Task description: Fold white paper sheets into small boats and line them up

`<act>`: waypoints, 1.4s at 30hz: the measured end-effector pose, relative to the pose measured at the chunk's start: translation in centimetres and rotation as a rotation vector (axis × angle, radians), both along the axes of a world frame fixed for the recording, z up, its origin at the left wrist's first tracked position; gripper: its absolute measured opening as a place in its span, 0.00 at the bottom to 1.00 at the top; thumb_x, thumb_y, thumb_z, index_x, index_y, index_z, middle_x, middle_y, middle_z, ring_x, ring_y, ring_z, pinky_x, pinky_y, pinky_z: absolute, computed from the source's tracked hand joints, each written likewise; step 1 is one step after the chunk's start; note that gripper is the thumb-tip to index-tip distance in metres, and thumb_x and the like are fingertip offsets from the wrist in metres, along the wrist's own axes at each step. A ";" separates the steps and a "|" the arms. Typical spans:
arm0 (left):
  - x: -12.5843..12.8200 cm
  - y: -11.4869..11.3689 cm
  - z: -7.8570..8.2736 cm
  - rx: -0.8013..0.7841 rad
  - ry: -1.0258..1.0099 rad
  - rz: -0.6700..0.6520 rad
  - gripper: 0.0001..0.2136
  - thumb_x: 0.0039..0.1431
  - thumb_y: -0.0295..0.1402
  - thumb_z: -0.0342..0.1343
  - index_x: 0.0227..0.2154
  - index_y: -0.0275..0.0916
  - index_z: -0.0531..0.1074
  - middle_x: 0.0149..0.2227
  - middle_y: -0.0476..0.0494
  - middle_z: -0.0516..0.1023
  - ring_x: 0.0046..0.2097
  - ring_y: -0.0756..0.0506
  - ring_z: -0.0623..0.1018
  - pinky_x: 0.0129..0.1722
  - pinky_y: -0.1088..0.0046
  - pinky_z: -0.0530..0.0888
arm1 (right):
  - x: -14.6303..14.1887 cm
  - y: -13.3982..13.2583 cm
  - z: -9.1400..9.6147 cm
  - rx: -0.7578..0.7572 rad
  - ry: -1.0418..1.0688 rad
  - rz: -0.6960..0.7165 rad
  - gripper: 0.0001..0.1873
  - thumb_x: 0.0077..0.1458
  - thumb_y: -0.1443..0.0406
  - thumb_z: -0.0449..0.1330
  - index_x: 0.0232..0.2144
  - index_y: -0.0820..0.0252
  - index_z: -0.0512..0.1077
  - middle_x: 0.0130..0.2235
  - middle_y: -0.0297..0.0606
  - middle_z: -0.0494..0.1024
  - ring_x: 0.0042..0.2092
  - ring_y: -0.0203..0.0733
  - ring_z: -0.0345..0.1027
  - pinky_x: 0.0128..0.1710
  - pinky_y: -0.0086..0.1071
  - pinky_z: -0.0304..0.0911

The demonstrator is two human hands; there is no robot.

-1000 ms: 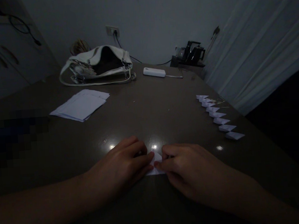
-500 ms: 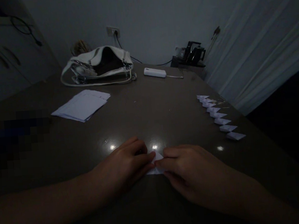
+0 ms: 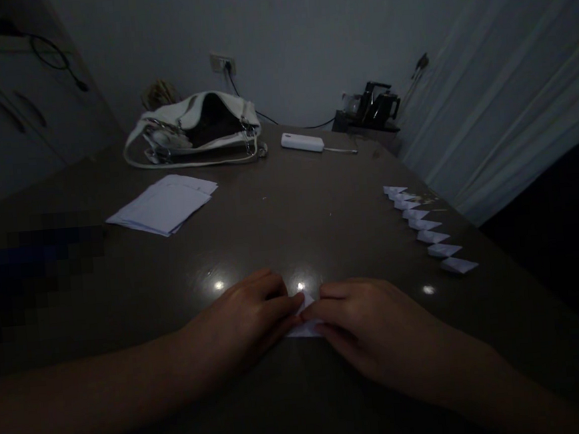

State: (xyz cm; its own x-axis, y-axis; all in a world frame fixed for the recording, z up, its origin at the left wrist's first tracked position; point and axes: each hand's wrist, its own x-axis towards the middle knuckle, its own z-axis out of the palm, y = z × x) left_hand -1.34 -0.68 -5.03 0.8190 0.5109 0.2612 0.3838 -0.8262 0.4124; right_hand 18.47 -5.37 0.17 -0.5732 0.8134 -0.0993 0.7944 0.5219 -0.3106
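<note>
A small white folded paper piece point(image 3: 305, 324) lies on the dark table point(image 3: 290, 230) near its front edge. My left hand point(image 3: 242, 321) rests on its left side, fingers curled and pinched on the paper. From the right, my right hand point(image 3: 373, 327) meets it, fingertips pressed on the same piece. Most of the paper is hidden under both hands. The room is dim.
A row of several folded white paper pieces point(image 3: 428, 227) runs along the table's right edge. A stack of white sheets point(image 3: 163, 204) lies at the left. A white handbag point(image 3: 195, 129), a white power bank point(image 3: 302, 142) and a black kettle point(image 3: 374, 107) stand at the back.
Both hands stay on the small paper, with their fingertips drawn a little closer together over it. The view has shifted slightly.
</note>
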 end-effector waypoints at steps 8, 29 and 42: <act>-0.5 -0.5 1.2 -0.056 0.073 -0.064 0.09 0.61 0.33 0.50 0.41 0.37 0.70 0.37 0.43 0.69 0.37 0.46 0.69 0.34 0.71 0.68 | 0.7 0.7 -0.6 0.054 0.054 0.004 0.08 0.52 0.63 0.63 0.35 0.59 0.71 0.36 0.34 0.74 0.37 0.38 0.66 0.33 0.29 0.57; -0.4 0.0 0.7 0.076 -0.015 -0.067 0.09 0.63 0.28 0.48 0.35 0.36 0.73 0.33 0.43 0.73 0.33 0.49 0.72 0.30 0.76 0.69 | -0.1 0.4 -0.7 0.087 0.021 0.019 0.09 0.60 0.68 0.54 0.32 0.63 0.75 0.33 0.39 0.73 0.36 0.37 0.66 0.36 0.30 0.59; 0.1 0.4 0.9 -0.187 -0.054 0.073 0.04 0.59 0.27 0.52 0.35 0.37 0.71 0.34 0.47 0.71 0.35 0.50 0.72 0.32 0.78 0.68 | -0.3 0.6 -1.3 0.010 0.095 -0.223 0.06 0.53 0.71 0.61 0.34 0.60 0.69 0.35 0.33 0.72 0.35 0.36 0.65 0.32 0.28 0.56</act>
State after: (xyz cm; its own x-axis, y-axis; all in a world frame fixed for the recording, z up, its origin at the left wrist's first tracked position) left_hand -1.25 -0.32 -4.12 0.7656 0.6119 0.1986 0.4128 -0.7040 0.5780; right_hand 18.21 -4.80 -1.17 -0.3855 0.9216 -0.0450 0.8578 0.3400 -0.3856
